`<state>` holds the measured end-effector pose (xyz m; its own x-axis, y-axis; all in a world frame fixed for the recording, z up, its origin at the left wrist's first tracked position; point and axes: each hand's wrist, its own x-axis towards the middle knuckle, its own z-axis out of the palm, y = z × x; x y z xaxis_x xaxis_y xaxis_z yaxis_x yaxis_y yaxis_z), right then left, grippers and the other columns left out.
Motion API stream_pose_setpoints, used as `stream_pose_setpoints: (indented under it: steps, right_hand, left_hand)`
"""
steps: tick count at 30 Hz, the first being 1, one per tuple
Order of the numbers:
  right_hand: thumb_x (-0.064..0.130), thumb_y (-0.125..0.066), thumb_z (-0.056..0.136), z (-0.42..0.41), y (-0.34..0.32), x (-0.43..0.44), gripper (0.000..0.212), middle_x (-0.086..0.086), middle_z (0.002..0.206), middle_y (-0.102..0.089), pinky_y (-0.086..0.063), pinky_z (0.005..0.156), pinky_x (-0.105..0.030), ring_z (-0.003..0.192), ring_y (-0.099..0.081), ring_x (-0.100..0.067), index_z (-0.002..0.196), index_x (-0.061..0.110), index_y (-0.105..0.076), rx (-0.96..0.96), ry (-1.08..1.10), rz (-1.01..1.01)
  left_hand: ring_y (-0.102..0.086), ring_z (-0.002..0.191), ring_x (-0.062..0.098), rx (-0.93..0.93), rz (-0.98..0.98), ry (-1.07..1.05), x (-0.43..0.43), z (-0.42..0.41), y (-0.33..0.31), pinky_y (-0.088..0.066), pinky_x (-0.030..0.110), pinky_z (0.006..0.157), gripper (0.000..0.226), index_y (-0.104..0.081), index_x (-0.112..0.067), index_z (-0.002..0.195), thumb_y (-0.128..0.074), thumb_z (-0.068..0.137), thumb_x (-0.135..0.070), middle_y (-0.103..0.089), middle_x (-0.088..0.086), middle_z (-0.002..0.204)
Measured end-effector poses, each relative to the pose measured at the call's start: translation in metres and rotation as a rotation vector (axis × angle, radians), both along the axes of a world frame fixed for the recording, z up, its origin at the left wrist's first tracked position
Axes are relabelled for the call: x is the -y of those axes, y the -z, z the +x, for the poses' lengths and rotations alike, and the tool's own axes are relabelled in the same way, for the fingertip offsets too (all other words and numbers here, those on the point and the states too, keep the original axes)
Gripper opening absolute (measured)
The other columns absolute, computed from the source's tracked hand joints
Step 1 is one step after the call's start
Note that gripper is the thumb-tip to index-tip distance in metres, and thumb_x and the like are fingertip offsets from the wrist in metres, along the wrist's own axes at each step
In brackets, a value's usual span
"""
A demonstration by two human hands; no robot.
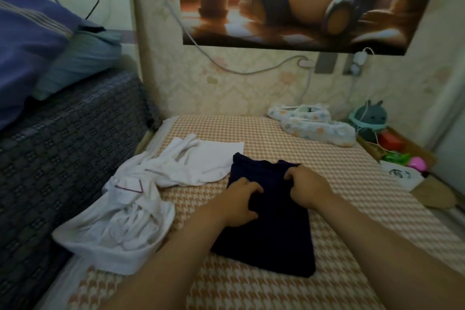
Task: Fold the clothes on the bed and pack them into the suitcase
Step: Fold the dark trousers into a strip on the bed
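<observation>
Navy garment [266, 229]: lying flat near the middle of the bed [352, 209], on its orange houndstooth surface, already narrowed to a long dark strip. Running lengthwise away from the body, far end tilting slightly leftward, near end lying closest to the camera.

Grip: left hand [241, 202] bearing down on the strip about midway along its length, fingers curling into the cloth, thumb hooking a fold on the near side. Holding fabric, not lying spread flat. Right hand [308, 185] sitting farther out, at the far right corner, fingers bunching tightly on the top edge. Both hands holding the same garment, close beside each other, not touching.

Judging the step in hand: setting up a crosswise fold, far end likely needing to travel back along the long axis toward the near end. Right hand being nearer the far edge, so better placed for carrying it over; left hand better placed for pinning the crease line. Most of the strip's length lying toward the body from both grips.

Outward: flat white garment [201, 158] spreading just beyond the left hand, possibly touching the strip's far left corner; cannot tell. Crumpled white garment [118, 224] heaping at the left edge, unfolded. Printed cloth bundle [312, 123] resting at the far side. Suitcase not showing in view.
</observation>
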<state>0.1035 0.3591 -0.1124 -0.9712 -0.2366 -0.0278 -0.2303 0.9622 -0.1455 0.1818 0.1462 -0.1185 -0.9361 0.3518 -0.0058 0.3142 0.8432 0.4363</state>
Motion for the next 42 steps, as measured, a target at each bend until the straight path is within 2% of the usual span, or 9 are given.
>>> stream_pose_setpoints:
  steps: [5, 11, 16, 21, 26, 30, 32, 37, 42]
  right_hand:
    - [0.018, -0.048, 0.094, -0.010, -0.002, 0.023, 0.041, -0.008, 0.135, -0.056, -0.046, 0.099, -0.038, 0.118, -0.055, -0.028, 0.134, 0.013, -0.054, -0.080, 0.042, -0.412]
    - [0.049, -0.046, 0.099, -0.021, 0.016, 0.055, 0.043, -0.009, 0.125, -0.061, -0.034, 0.101, -0.045, 0.117, -0.053, -0.031, 0.128, 0.019, -0.057, 0.011, 0.027, 0.028]
    - [0.028, -0.055, 0.097, -0.023, -0.005, 0.056, 0.028, -0.005, 0.074, -0.060, -0.041, 0.057, -0.031, 0.068, -0.057, -0.019, 0.074, 0.012, -0.056, -0.003, 0.097, -0.677]
    - [0.027, -0.055, 0.100, -0.021, -0.010, 0.047, 0.023, -0.008, 0.103, -0.066, -0.057, 0.083, -0.041, 0.093, -0.064, -0.026, 0.113, 0.011, -0.063, 0.258, 0.337, -1.100]
    - [0.026, -0.067, 0.091, -0.023, -0.021, 0.023, 0.025, -0.003, 0.107, -0.062, -0.053, 0.079, -0.033, 0.090, -0.059, -0.019, 0.112, 0.014, -0.060, 0.017, 0.462, -1.185]
    - [0.016, -0.068, 0.087, -0.015, -0.021, -0.006, 0.058, -0.009, 0.121, -0.053, -0.049, 0.067, -0.033, 0.090, -0.057, -0.021, 0.137, 0.020, -0.039, -0.151, 0.461, -0.821]
    - [0.025, -0.070, 0.087, -0.009, -0.008, -0.014, 0.078, -0.017, 0.144, -0.033, -0.047, 0.091, -0.041, 0.117, -0.049, -0.033, 0.148, 0.020, -0.023, -0.172, 0.390, -0.392]
    - [0.035, -0.058, 0.089, 0.010, 0.004, -0.019, 0.054, -0.007, 0.147, -0.037, -0.033, 0.109, -0.049, 0.132, -0.039, -0.031, 0.140, 0.026, -0.045, -0.334, 0.002, -0.125]
    - [0.039, -0.035, 0.105, 0.048, 0.028, -0.013, 0.053, -0.003, 0.165, -0.012, -0.015, 0.122, -0.046, 0.152, -0.007, -0.024, 0.156, 0.026, -0.024, 0.174, -0.169, -0.014]
  left_hand:
    - [-0.039, 0.122, 0.020, -0.124, -0.147, -0.140, 0.018, 0.011, 0.008, -0.042, 0.039, 0.100, 0.068, -0.038, -0.027, 0.137, -0.066, 0.080, -0.053, -0.037, -0.001, 0.133]
    - [-0.051, 0.089, 0.017, -0.011, -0.083, -0.204, 0.029, 0.010, -0.002, -0.046, 0.031, 0.077, 0.039, -0.048, -0.023, 0.102, -0.070, 0.080, -0.047, -0.044, -0.001, 0.104]
    - [-0.051, 0.086, 0.012, 0.074, -0.201, -0.153, 0.030, 0.004, -0.015, -0.046, 0.024, 0.074, 0.023, -0.059, -0.023, 0.101, -0.068, 0.081, -0.031, -0.054, -0.002, 0.105]
    - [-0.058, 0.093, 0.020, 0.091, -0.229, -0.245, 0.028, 0.008, -0.022, -0.048, 0.027, 0.076, 0.021, -0.062, -0.010, 0.106, -0.057, 0.088, -0.019, -0.062, 0.006, 0.106]
    - [-0.057, 0.082, 0.010, -0.023, 0.068, -0.238, 0.004, 0.015, -0.047, -0.047, 0.025, 0.073, 0.019, -0.060, -0.013, 0.104, -0.055, 0.096, -0.030, -0.064, 0.001, 0.096]
    - [-0.066, 0.085, 0.016, 0.395, 0.174, -0.037, -0.031, 0.030, -0.047, -0.056, 0.030, 0.077, 0.029, -0.059, -0.022, 0.116, -0.053, 0.097, -0.043, -0.065, -0.001, 0.105]
    - [-0.068, 0.076, 0.016, 0.565, 0.139, 0.032, -0.040, 0.033, -0.035, -0.056, 0.030, 0.071, 0.033, -0.059, -0.021, 0.120, -0.047, 0.100, -0.043, -0.068, 0.000, 0.101]
    - [-0.056, 0.110, 0.014, -0.026, 0.038, 0.024, -0.030, 0.020, -0.012, -0.047, 0.034, 0.096, 0.031, -0.061, -0.029, 0.125, -0.057, 0.095, -0.038, -0.059, -0.006, 0.119]
    - [-0.006, 0.149, 0.024, 0.151, -0.202, -0.035, -0.021, 0.034, 0.018, -0.013, 0.042, 0.120, 0.064, -0.025, -0.037, 0.152, -0.043, 0.095, -0.060, -0.006, -0.004, 0.162]
